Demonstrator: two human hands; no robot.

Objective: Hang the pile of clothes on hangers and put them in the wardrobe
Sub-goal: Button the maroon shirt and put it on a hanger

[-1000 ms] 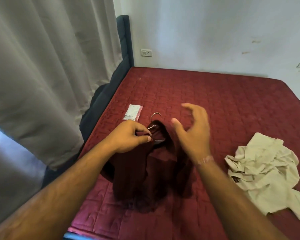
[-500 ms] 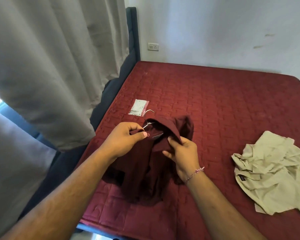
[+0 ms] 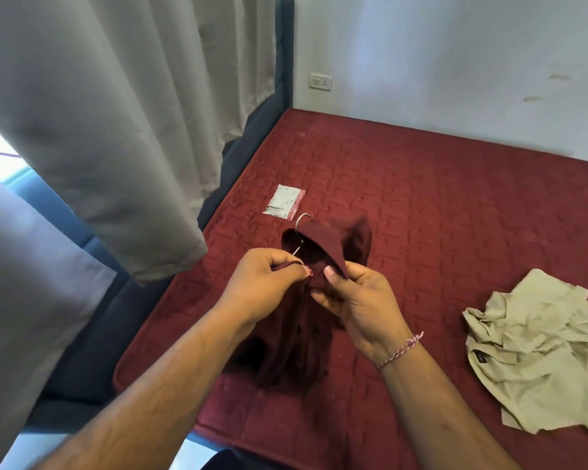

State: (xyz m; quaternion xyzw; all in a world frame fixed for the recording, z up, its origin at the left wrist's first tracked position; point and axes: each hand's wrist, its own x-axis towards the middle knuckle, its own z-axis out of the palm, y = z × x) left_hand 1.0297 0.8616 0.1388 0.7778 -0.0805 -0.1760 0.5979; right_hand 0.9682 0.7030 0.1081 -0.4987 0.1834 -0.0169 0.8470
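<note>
Centre of frame, over the near-left part of the bed (image 3: 455, 205): dark red garment (image 3: 286, 347) held up by both hands, its lower part lying bunched on the red quilted cover. Long axis runs roughly from the lower centre of the frame up toward the middle, neck end farthest from the camera.

Metal hanger (image 3: 301, 228): only the hook and a short length of wire show, sticking out of the garment's top. Hook curves toward the upper right of the frame; wire stem slants down-left to the left hand. Rest of the hanger hidden inside the cloth.

Left hand (image 3: 269, 283): grip narrow, thumb and fingers pinched on the garment's edge, just where the wire stem meets it. Cannot tell if the wire itself is held.

Right hand (image 3: 357, 296): grip narrow, thumb pressed on a fold of the garment's collar, fingers curled beneath. A thread bracelet (image 3: 399, 351) on that wrist.

Hands nearly touching, thumbs facing each other.

Elsewhere:
- beige shirt (image 3: 537, 357), crumpled, right edge of the frame, well apart from the garment
- small packet (image 3: 284, 201), flat on the bed, just beyond the hook
- grey curtain (image 3: 109, 113), upper left
- wall socket (image 3: 320, 82), upper centre
</note>
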